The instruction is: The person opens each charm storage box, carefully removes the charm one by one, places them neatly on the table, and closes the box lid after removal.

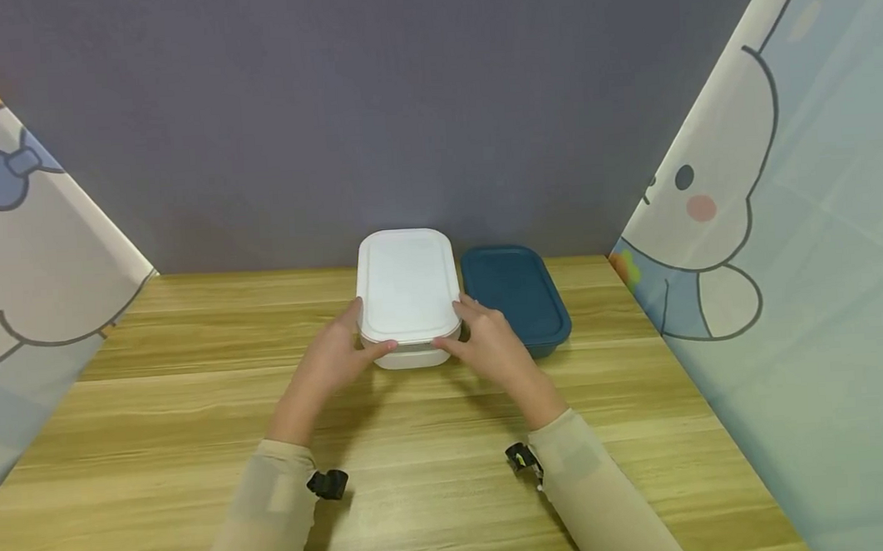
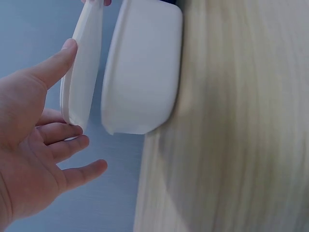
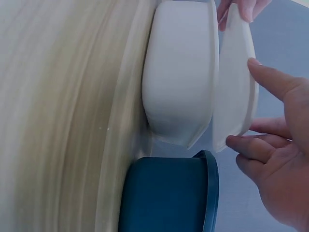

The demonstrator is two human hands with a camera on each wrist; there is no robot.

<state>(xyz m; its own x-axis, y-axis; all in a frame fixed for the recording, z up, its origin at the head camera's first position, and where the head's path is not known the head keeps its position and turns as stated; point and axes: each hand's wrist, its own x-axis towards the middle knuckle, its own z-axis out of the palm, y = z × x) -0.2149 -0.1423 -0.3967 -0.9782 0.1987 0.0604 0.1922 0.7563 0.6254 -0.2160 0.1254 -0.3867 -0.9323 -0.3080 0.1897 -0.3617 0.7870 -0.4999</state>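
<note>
Here I have the left hand and right hand pinching the white lid by its near corners, just above the white box on the counter; it looks light, stiffish, perhaps slippery, so opposite rims seem the best hold.

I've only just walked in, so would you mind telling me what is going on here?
A person is holding a white lid by its edges, with the left hand on one side and the right hand on the other. The lid is just above a white container, with a gap visible in both wrist views. Beside it, on the right, a dark blue container sits lidded on the wooden table, not held by either hand.
</note>
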